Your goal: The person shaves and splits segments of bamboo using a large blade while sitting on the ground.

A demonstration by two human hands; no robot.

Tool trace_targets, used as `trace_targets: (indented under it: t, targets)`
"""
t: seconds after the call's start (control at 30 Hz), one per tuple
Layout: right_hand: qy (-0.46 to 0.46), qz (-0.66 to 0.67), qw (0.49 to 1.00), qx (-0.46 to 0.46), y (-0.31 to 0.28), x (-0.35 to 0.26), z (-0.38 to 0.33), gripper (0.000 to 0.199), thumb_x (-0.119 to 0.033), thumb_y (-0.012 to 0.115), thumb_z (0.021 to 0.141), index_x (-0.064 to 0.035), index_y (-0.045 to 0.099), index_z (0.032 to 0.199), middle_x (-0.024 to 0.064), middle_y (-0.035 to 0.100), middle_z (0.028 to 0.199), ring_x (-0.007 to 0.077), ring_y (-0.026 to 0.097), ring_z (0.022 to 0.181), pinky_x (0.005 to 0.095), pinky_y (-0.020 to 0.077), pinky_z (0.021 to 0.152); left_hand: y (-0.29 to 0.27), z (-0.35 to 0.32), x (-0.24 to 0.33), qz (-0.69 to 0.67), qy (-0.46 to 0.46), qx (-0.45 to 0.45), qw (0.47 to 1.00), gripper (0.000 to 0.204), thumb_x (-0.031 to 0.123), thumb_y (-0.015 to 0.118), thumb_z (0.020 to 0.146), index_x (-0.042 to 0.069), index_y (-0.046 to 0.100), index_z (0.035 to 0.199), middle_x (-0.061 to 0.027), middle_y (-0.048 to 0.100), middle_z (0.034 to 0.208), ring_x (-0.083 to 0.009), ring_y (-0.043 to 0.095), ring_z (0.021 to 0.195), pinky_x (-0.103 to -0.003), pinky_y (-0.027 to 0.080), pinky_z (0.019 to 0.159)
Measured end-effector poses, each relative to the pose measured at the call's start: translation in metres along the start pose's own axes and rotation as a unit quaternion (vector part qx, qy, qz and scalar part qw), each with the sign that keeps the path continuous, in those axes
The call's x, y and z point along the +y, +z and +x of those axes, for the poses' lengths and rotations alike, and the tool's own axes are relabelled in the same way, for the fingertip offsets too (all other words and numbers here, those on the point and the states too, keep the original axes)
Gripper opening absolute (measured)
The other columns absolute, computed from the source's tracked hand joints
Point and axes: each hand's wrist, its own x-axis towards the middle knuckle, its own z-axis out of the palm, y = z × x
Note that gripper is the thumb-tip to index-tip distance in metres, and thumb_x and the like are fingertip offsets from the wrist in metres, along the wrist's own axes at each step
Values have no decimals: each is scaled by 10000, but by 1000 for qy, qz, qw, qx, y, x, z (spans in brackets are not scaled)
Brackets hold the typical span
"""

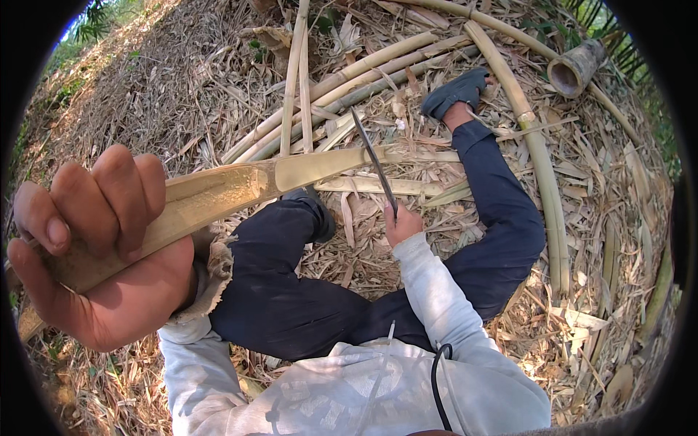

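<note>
Raised close at the left, my left hand (138, 294) is closed round one end of a split bamboo piece (218, 196). Its hollow inner face is turned up, with pale crumbly bits inside and a node partway along. From my hand the piece slants up to the right between my legs. My right hand (403, 224) is closed on a long dark-bladed knife (378, 166), its handle mostly hidden by the fingers. The blade points up and away and crosses the thin far part of the bamboo; whether it cuts in or only touches cannot be made out.
Bamboo poles (356, 73) lie beyond my feet, with two upright-looking strips (296, 80) across them. A long curved split length (538, 156) lies right of my right leg (502, 196). Farther right is a short hollow bamboo section (574, 69). Dry leaves and shavings (182, 109) cover the sloping ground.
</note>
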Motion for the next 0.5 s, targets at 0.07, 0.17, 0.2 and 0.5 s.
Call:
trace_targets:
  t: [0.07,0.17,0.2,0.5]
  targets:
    - [29,-29,999,12,8,8,5,338,-325,523,960,-17,639,885,247,627,682,462,617,688,522,502,676,2,2,-1,3,13,-4,1000,184,286,450,949,126,420,862,24,335,607,-94,293,549,-282,252,572]
    - [108,-77,991,-7,40,90,20,363,-335,518,954,-22,670,853,251,641,725,451,632,723,534,500,701,-2,9,-1,-20,-24,-30,999,187,293,452,948,125,443,866,28,338,608,-92,301,549,-278,252,573]
    - [108,-87,990,-16,40,111,23,370,-338,516,953,-22,677,848,252,643,733,445,637,729,533,501,710,-5,10,-2,-33,-25,-52,998,197,305,444,949,124,471,877,29,346,613,-89,310,544,-276,253,571]
    - [162,29,986,-36,46,76,20,424,-404,537,938,-48,709,786,178,657,669,364,660,674,447,514,680,-27,22,-13,39,73,193,978,499,573,537,812,96,390,791,-37,347,675,-139,337,566,-303,287,528]
